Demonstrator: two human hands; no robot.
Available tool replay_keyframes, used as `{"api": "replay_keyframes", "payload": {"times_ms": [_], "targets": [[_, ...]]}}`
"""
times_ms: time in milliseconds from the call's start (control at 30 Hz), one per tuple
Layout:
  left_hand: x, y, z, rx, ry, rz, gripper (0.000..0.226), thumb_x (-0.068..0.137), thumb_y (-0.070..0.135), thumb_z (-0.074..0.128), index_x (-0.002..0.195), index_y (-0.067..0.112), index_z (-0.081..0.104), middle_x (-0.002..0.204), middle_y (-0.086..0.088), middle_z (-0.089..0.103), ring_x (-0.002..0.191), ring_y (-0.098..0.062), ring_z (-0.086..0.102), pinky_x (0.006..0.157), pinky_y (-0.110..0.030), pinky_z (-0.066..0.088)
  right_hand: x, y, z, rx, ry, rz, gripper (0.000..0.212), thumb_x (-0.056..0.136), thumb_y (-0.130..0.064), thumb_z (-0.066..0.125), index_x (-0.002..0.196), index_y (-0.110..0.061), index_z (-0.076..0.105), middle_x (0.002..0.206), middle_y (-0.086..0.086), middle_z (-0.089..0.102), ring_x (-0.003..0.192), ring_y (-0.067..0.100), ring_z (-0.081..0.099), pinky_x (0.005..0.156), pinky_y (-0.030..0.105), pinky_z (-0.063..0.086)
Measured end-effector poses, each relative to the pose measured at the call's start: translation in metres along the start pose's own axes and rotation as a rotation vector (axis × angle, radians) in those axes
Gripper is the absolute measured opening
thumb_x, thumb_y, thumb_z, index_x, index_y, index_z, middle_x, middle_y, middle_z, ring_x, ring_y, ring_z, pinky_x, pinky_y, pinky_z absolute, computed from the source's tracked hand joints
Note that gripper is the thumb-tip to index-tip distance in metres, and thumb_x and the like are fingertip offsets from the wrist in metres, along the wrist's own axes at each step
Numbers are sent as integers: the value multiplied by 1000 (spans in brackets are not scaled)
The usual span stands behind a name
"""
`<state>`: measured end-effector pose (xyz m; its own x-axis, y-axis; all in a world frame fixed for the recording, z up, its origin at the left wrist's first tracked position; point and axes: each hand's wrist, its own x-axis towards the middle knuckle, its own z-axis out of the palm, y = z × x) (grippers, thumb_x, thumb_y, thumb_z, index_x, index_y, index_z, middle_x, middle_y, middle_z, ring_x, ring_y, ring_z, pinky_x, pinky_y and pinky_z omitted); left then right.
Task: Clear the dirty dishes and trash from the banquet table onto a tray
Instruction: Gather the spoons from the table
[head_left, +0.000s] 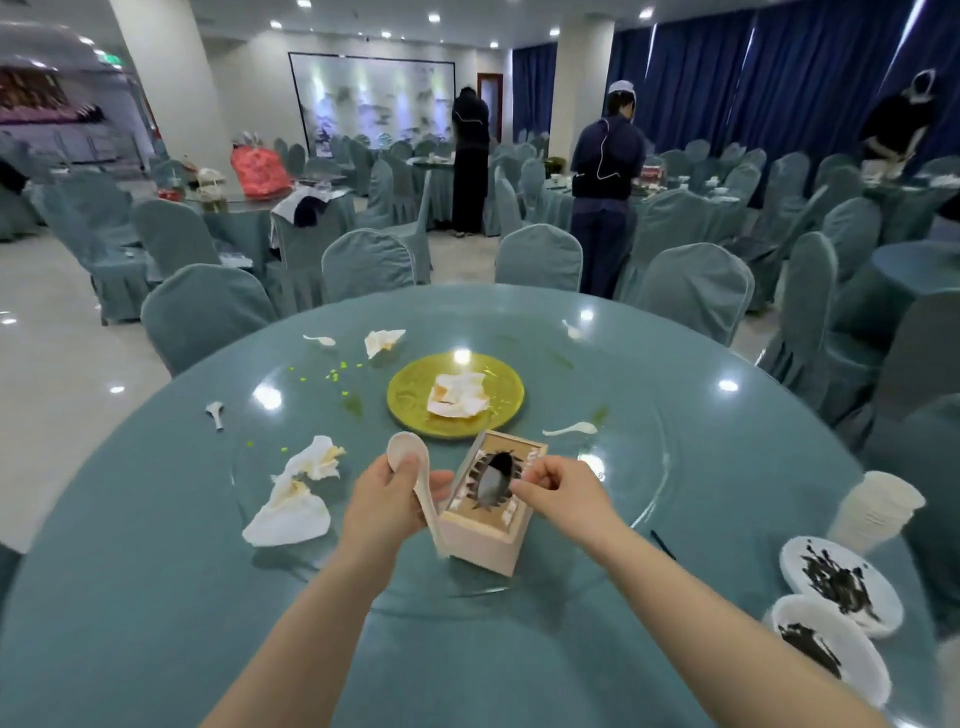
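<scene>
You're gathering: left hand (387, 501) clamps a ceramic spoon (410, 457), right hand (558, 491) pinches the wooden tissue box (488, 506). Next, probably carry both to a tray; none shows.

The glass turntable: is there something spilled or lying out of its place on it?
Yes. Small green bits are scattered left of the yellow plate, which holds a crumpled napkin. More crumpled napkins lie loose left of the left hand, and white spoons lie singly about the turntable.

A white ceramic spoon (410, 467) is standing tilted, bowl up, just beside the wooden tissue box (491, 506), and crumpled napkins (298, 493) are lying left of the box.
</scene>
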<state>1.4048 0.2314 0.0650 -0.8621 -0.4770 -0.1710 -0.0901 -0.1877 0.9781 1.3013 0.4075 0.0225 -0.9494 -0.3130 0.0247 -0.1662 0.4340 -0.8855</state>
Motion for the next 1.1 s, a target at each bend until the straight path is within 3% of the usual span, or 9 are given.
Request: {"api": "replay_keyframes", "payload": {"times_ms": [133,300,367,433,533,600,733,867,1100], "targets": [[68,-10,37,21,58,-64,25,100,29,45,90,9,57,66,-3,72,67,-19,70,71,-35,55,81,66,-36,-85,62,79,24,81,-23,71,63,-23,56,57,-11,54,54,4,47,52,19,35],[145,-10,63,11,100,-97,23,101,27,44,93,9,55,58,0,68,59,-15,68,55,-26,54,184,128,-51,-273,56,99,17,81,-17,68,69,-25,59,69,-10,60,70,12,57,55,17,35],[172,-11,68,10,126,-103,23,102,26,43,93,9,56,58,0,68,57,-14,68,53,-25,55,222,151,-48,-383,21,91,4,82,-14,65,83,-17,66,81,-1,65,83,20,61,66,23,40],[194,-14,69,11,148,-118,23,102,26,43,95,9,56,58,0,68,57,-15,68,56,-28,55,256,172,-44,-554,-20,82,16,86,-16,61,101,-13,67,101,7,66,99,26,60,79,29,46],[218,-23,75,-89,195,-192,24,102,23,42,95,6,56,57,-4,67,56,-18,68,61,-33,54,290,196,-44,-853,-71,55,29,92,-17,49,119,-18,58,123,4,56,116,25,49,90,35,44],[222,-35,80,-176,219,-266,26,102,23,41,96,4,56,58,-6,68,56,-19,68,61,-35,54,301,208,-39,-1041,-129,-8,29,92,-12,44,119,-19,53,126,1,54,119,25,45,90,34,42],[219,-52,82,-239,218,-363,28,103,24,40,99,2,57,71,-12,66,59,-21,69,59,-35,55,301,220,-25,-1241,-173,-144,21,92,-13,46,104,-20,61,109,-1,59,108,23,49,85,32,42],[209,-51,73,-235,245,-374,21,101,16,41,98,2,57,74,-13,64,58,-21,68,57,-34,53,291,210,-16,-1129,-120,-260,21,96,-22,46,105,-23,65,104,-1,63,104,24,50,84,33,37],[177,-30,45,-314,248,-330,17,99,8,41,94,6,57,63,-4,51,42,-12,51,46,-23,47,236,116,1,-546,-7,-404,21,97,-18,50,105,-11,68,97,7,63,94,27,54,81,35,42]]}}
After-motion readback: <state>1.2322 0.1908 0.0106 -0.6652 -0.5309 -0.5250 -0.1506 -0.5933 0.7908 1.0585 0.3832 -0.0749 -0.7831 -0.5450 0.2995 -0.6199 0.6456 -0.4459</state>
